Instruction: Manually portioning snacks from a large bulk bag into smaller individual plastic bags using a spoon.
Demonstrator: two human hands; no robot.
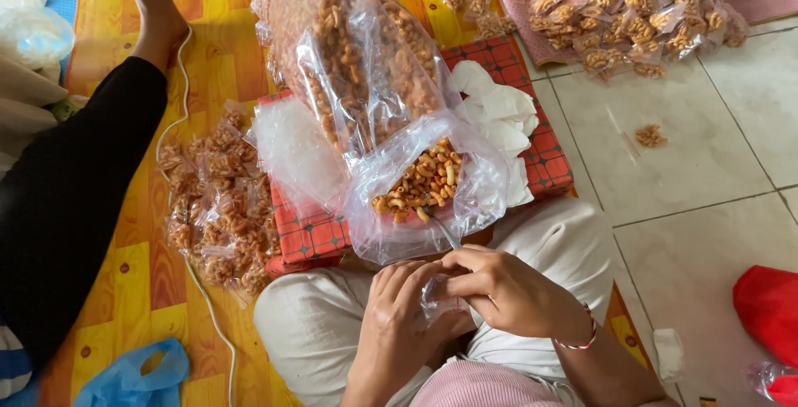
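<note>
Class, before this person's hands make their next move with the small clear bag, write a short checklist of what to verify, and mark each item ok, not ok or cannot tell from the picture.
1. Both hands on the small clear bag: ok; left hand and right hand pinch it together.
2. Small bag's mouth opened: cannot tell; fingers cover it.
3. Large open bag of curled snacks within reach: ok; it lies just ahead of the hands.
4. Spoon handle reachable: ok; it sticks out of the large bag.
5. Floor free of spills: not ok; some snacks lie on the tiles.
6. Filled packets kept apart: ok; piled on the left.
</note>
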